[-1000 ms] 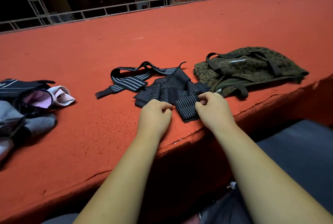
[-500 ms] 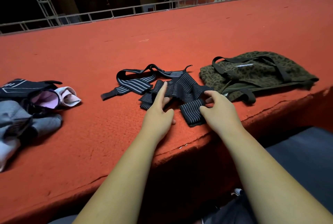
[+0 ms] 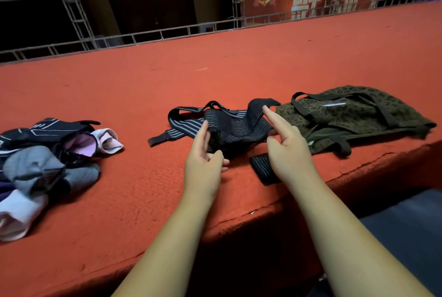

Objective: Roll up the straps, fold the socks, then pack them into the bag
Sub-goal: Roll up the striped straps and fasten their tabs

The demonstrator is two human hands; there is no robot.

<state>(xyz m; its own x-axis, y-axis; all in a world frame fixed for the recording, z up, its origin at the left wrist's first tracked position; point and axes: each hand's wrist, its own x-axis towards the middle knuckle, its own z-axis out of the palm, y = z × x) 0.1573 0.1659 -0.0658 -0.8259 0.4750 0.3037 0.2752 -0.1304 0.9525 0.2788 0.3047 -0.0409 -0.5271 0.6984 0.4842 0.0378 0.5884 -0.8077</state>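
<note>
The red carpeted tabletop (image 3: 239, 69) carries everything, and its front edge is the main hazard. The leopard-print tote bag (image 3: 373, 115) lies collapsed at the right with its mouth not held open. I judge that items packed one-handed would snag on its handles. The socks (image 3: 40, 167) sit heaped at the far left, unfolded and well apart from the bag. The striped straps (image 3: 239, 126) lie tangled between them, just beside the bag. My left hand (image 3: 205, 162) pinches one fold. My right hand (image 3: 289, 146) lifts a band on a straight forefinger, clasping nothing, so that band can slide off and tangle again. One strap end (image 3: 260, 167) lies at the edge and may drop if tugged.
</note>
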